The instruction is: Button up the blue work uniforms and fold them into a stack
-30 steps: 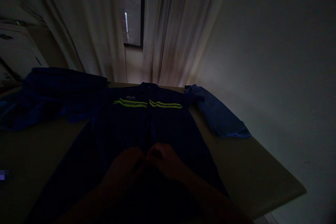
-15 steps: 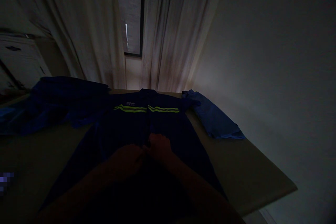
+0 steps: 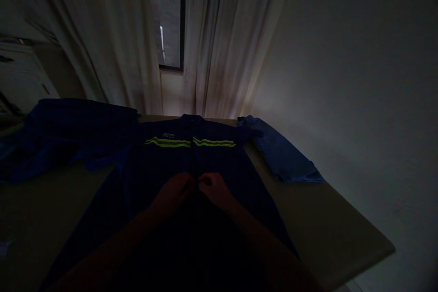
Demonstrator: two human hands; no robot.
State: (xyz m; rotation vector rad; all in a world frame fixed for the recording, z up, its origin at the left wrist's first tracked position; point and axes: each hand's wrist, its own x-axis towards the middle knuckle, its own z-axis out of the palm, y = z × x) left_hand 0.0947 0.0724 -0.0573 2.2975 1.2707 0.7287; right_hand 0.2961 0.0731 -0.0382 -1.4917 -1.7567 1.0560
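Note:
A dark blue work jacket (image 3: pixel 164 162) lies front up, its collar at the far end and yellow-green stripes across the chest. Its lower part is lost in the dark. My left hand (image 3: pixel 177 189) pinches the front edge of the jacket near the middle line. Close beside it, my right hand (image 3: pixel 212 186) is also closed in a pinch on the front edge, the fingertips of both hands almost touching. Whether a button or zip sits between the fingers is too dark to see.
The jacket is spread on a table (image 3: pixel 338 232) whose right corner stands out near a pale wall (image 3: pixel 359 100). Folded blue jeans-like cloth (image 3: pixel 285 153) lies at the right, a heap of dark blue clothing (image 3: pixel 75 127) at the left. Curtains (image 3: pixel 226 54) hang behind.
My left hand has moved up along the jacket's front to level with my right hand. The right hand has turned slightly, its fingers still pinched. The view has shifted a little.

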